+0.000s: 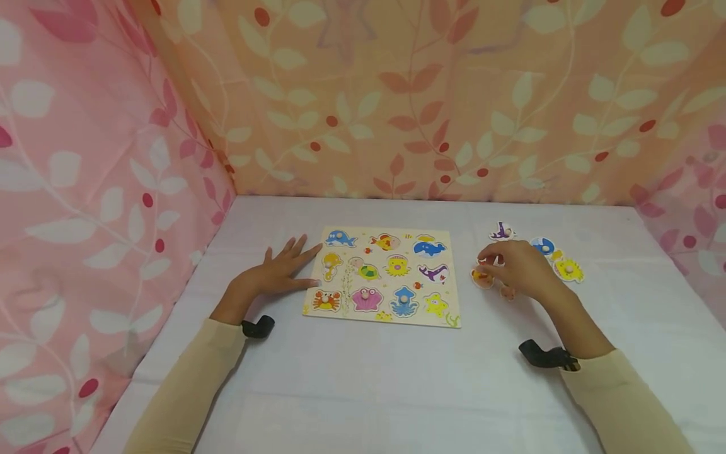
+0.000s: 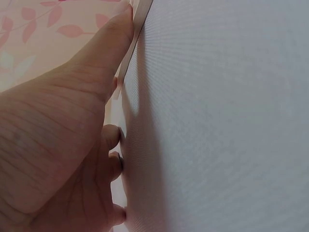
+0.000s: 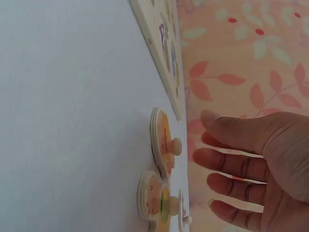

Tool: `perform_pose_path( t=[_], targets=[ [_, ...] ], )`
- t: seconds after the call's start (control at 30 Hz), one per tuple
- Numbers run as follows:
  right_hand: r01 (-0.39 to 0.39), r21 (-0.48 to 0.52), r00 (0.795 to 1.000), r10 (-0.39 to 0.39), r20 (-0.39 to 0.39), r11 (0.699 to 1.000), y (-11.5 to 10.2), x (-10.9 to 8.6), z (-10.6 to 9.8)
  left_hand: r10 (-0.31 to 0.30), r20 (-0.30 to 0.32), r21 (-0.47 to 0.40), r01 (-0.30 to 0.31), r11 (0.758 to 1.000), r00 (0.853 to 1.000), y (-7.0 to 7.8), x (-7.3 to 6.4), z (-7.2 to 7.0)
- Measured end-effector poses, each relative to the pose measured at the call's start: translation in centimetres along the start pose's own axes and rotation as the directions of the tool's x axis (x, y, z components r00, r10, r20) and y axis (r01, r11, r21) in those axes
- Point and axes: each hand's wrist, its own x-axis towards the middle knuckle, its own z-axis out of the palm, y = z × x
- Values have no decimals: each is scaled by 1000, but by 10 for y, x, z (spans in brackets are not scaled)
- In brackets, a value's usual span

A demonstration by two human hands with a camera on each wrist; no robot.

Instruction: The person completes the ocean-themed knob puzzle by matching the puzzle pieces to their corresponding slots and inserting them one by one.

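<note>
A wooden sea-animal knob puzzle board (image 1: 391, 325) lies on the table. Knobs show on its dolphin (image 1: 334, 238), seahorse (image 1: 331, 272), crab (image 1: 319, 302), pink shell (image 1: 363, 305) and squid (image 1: 403, 309). My left hand (image 1: 280, 271) rests at the board's left side, fingers spread, thumb and index fingertips at its edge. My right hand (image 1: 524, 268) hovers over loose knob pieces, fingers slightly bent and holding nothing. Nearest its fingertips is a round orange fish piece (image 3: 159, 140), its knob a little way from them. Beside that lies a turtle piece (image 3: 150, 197), partly covered in the head view.
More loose pieces lie around the right hand: a purple whale (image 1: 499, 234), a blue piece (image 1: 542, 244) and a yellow octopus (image 1: 570, 270). White cloth covers the table (image 1: 386, 391). Patterned curtains (image 1: 397, 113) close off the back and sides.
</note>
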Motion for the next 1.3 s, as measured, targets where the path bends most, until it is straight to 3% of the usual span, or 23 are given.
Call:
perform_pose_path(
  t=[0.47, 0.73, 1.3],
  targets=[
    [-100, -9, 992, 101, 78, 995, 6, 1, 1, 2, 9, -7, -2, 1000, 1000, 3, -3, -3],
    [-151, -13, 988, 151, 38, 988, 4, 1, 9, 5, 7, -8, -4, 1000, 1000, 4, -2, -4],
    [-120, 61, 991, 115, 71, 991, 1, 0, 11, 16, 1, 9, -16, 1000, 1000, 1, 0, -1]
  ],
)
